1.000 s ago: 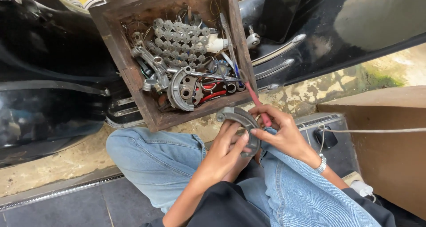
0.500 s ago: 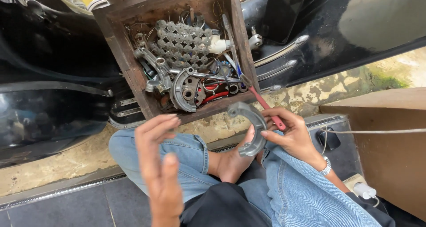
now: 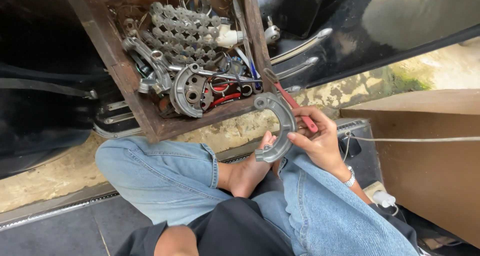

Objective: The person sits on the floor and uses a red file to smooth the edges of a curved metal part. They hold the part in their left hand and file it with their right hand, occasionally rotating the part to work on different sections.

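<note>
One hand is doing the holding: my right hand [image 3: 320, 141] is closed around the curved grey brake shoe [image 3: 276, 128], the thumb and fingertips [image 3: 295, 136] pinching its outer edge near the lower end, while the same fist also traps a red-handled tool [image 3: 295, 107] that slants up past the shoe's top. The shoe sits upright above my lap, between my knees in blue jeans [image 3: 165, 176], its lower tip just beside my bare foot [image 3: 250, 171]. My left hand I cannot find; only a bit of forearm [image 3: 172, 242] shows at the bottom edge, so I cannot tell whether it is spread or clenched.

By its look the shoe is cast metal: stiff, not about to bend, and fairly heavy for its size, I would judge. The outer arc looks smooth and may be greasy, so a pinch on the flat rim could slip; the web along the inner curve and the eye at the upper end seem the surer places to grip. Sharing the hand with the tool leaves less finger for the shoe.

Just beyond the shoe's top stands a worn wooden box [image 3: 150, 121], crowded with a second brake shoe [image 3: 190, 92], a motorcycle chain [image 3: 187, 33] and wrenches [image 3: 150, 63]. Black bodywork [image 3: 380, 26] lies behind it, and a white plug [image 3: 382, 198] rests near my right knee.
</note>
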